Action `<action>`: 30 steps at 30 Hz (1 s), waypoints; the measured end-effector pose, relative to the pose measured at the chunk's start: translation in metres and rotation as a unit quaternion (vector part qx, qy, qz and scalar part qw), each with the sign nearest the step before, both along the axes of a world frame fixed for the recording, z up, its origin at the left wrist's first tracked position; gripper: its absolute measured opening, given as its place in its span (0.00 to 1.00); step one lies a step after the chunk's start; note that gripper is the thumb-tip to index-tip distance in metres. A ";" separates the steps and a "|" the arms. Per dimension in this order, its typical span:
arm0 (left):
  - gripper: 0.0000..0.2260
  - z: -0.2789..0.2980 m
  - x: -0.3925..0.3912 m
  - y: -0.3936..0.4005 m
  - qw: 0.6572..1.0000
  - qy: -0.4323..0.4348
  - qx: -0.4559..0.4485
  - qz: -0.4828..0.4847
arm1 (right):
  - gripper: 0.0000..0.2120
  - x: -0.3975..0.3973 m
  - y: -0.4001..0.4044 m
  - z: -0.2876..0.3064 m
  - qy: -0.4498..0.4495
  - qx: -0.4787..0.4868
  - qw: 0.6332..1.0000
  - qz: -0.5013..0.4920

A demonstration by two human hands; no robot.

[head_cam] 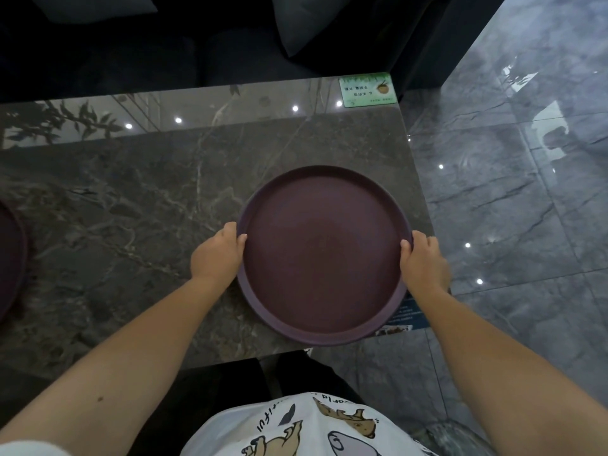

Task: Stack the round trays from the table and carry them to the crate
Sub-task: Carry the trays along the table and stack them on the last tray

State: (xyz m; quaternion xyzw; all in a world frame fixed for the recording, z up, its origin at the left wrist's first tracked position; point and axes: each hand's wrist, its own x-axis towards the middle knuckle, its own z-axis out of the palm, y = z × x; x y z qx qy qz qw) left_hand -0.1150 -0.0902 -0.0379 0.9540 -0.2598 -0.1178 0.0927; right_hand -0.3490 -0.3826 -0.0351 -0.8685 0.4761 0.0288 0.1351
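A dark purple round tray (324,255) sits at the near right corner of the marble table (131,209), its near rim reaching past the table edge. My left hand (215,255) grips the tray's left rim, thumb inside the lip. On the opposite rim my right hand (424,263) holds on the same way. A second purple round tray (10,258) shows only partly at the left edge of the view. No crate is in view.
A green card (367,90) lies at the table's far right corner. A dark printed card (406,315) peeks out under the tray. Dark seating (197,37) stands beyond the table. Glossy grey floor tiles (513,192) lie to the right.
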 end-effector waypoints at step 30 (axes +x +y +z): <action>0.15 -0.002 -0.002 -0.006 0.988 0.103 -0.019 0.111 | 0.16 0.001 -0.003 -0.003 -0.039 0.075 0.995 -0.044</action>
